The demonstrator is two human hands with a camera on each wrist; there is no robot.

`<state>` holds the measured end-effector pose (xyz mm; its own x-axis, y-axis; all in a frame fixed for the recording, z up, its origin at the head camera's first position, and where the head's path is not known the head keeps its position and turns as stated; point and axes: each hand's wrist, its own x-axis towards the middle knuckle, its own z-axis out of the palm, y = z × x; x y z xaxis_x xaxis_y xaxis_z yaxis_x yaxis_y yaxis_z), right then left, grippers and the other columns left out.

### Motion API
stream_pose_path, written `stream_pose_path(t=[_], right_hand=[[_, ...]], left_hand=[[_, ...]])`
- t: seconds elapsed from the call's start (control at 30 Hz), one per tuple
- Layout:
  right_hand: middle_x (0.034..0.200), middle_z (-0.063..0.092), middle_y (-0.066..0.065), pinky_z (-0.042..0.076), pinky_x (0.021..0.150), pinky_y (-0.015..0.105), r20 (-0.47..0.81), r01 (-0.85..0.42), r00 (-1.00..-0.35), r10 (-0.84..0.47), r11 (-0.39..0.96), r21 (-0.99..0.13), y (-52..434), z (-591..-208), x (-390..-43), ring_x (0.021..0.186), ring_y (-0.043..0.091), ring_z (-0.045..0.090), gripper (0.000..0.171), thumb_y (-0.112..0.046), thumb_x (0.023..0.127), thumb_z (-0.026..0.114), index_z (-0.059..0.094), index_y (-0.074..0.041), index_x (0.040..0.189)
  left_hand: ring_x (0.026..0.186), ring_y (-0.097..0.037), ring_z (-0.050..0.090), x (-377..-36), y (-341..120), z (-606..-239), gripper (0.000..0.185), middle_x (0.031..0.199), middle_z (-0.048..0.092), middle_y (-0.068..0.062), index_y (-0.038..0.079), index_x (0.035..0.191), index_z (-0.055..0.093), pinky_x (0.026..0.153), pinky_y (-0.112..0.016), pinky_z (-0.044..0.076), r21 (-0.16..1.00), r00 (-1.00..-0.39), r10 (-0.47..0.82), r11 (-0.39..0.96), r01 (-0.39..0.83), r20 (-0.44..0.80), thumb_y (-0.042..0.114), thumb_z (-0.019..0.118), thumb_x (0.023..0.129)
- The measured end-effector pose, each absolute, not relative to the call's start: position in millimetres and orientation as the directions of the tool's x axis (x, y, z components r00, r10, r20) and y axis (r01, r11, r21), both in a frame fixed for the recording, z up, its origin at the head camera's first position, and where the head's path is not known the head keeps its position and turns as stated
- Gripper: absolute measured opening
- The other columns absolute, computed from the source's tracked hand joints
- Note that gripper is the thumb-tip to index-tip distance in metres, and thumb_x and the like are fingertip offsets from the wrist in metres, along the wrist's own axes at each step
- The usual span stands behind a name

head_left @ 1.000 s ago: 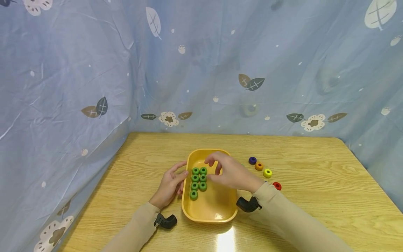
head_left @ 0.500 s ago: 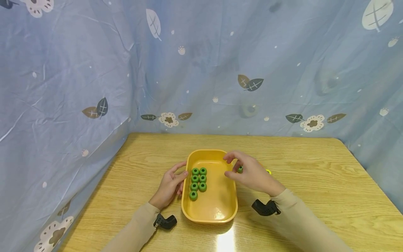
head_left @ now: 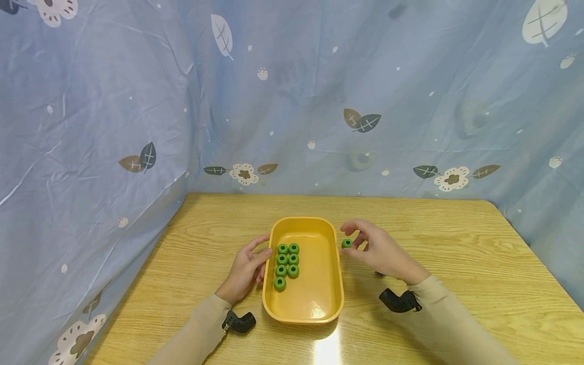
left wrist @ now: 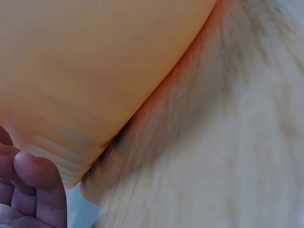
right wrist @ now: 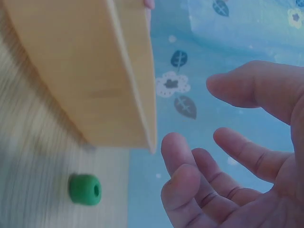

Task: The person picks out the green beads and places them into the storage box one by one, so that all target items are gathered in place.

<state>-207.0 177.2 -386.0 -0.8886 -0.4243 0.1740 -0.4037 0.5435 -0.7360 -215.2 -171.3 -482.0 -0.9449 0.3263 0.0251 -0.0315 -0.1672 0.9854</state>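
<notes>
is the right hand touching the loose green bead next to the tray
Apart. In the right wrist view the green bead lies on the table with bare table between it and the right hand, whose fingers are spread.

green ring (head_left: 347,243) | lying on table | just right of yellow tray (head_left: 335,304)

Light wooden table (head_left: 456,253), blue leaf-and-flower patterned cloth (head_left: 137,101) draped behind and left, lamp glare on tabletop
</notes>
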Motion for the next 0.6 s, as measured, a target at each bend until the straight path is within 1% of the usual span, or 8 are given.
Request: stream_pose_path(t=[0.13,0.3,0.6], right_hand=[[0.121,0.063,0.016,0.057,0.071,0.027,0.165,-0.399,-0.895,-0.415,0.577,-0.712,184.0,-392.1,-212.3,0.088,0.014,0.065,0.043,-0.016,0.094,0.079,0.061,-0.005,0.131],[0.122,0.062,0.021,0.057,0.076,0.032,0.124,-0.375,-0.906,-0.404,0.635,-0.675,188.4,-401.1,-220.6,0.087,0.014,0.064,0.044,-0.016,0.094,0.079,0.061,-0.002,0.131],[0.123,0.060,0.025,0.057,0.075,0.033,0.061,-0.333,-0.918,-0.392,0.678,-0.655,187.4,-416.0,-236.7,0.088,0.019,0.066,0.046,-0.015,0.093,0.078,0.061,0.003,0.132]], left_hand=[[0.041,-0.007,0.046,-215.1,-171.6,-482.2,0.056,0.053,0.056,0.004,0.002,0.157,0.036,0.042,-0.020,0.043,0.985,-0.946,0.323,-0.170,-0.030,0.027,0.019,0.059,0.108],[0.041,-0.007,0.046,-215.0,-171.5,-481.8,0.056,0.054,0.055,0.004,0.002,0.157,0.036,0.042,-0.020,0.043,0.985,-0.947,0.321,-0.167,-0.035,0.021,0.020,0.059,0.108],[0.042,-0.007,0.046,-214.5,-171.6,-480.9,0.057,0.054,0.054,0.004,0.002,0.157,0.036,0.042,-0.020,0.043,0.986,-0.946,0.323,-0.163,-0.037,0.018,0.020,0.059,0.108]])
